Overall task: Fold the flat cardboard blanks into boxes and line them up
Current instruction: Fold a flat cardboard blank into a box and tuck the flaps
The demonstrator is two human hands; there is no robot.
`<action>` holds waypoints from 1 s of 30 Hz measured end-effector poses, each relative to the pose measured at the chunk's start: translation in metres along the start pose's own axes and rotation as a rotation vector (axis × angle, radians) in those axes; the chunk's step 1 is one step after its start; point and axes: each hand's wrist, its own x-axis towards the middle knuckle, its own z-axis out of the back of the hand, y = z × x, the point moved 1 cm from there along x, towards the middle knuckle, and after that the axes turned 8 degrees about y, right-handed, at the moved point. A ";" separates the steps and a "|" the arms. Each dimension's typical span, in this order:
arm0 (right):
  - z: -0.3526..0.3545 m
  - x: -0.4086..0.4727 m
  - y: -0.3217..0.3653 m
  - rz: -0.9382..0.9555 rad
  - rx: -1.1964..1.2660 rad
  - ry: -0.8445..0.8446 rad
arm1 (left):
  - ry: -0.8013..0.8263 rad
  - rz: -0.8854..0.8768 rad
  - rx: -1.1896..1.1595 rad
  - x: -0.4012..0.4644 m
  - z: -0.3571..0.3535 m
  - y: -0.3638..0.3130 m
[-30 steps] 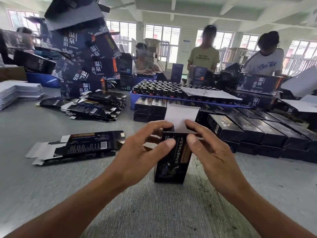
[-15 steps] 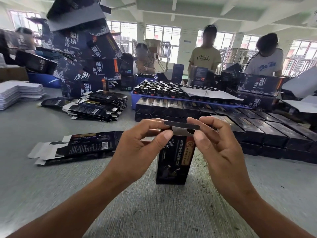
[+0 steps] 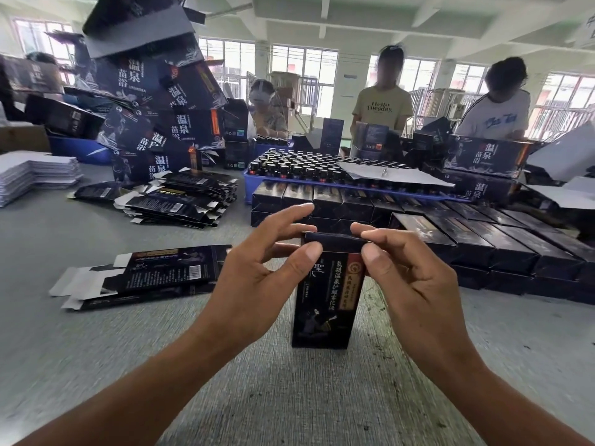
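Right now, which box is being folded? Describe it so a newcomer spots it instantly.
On the grey table, look in front of the rows of finished black boxes. The box being folded stands alone between the left hand and right hand, which pinch its top flap. It is the only box upright on end; the rest lie flat.

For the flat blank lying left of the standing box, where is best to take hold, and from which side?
Probably pinch the flat blank at its near long edge, coming from the front: it lies flat on the table, its white end flaps look flimsy.
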 end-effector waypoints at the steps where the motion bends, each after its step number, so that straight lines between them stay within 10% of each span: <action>1: 0.000 0.000 -0.001 0.009 -0.033 0.000 | 0.003 -0.016 0.030 0.000 -0.001 0.000; 14: -0.001 -0.006 -0.022 -0.040 -0.386 0.110 | 0.202 0.069 0.190 -0.006 0.001 0.017; 25: -0.028 -0.022 -0.035 -0.113 -0.939 0.366 | -0.042 0.368 -0.062 0.001 -0.004 0.048; 30: 0.011 0.005 -0.064 -0.380 -1.132 0.300 | 0.212 0.386 0.353 -0.005 -0.006 0.058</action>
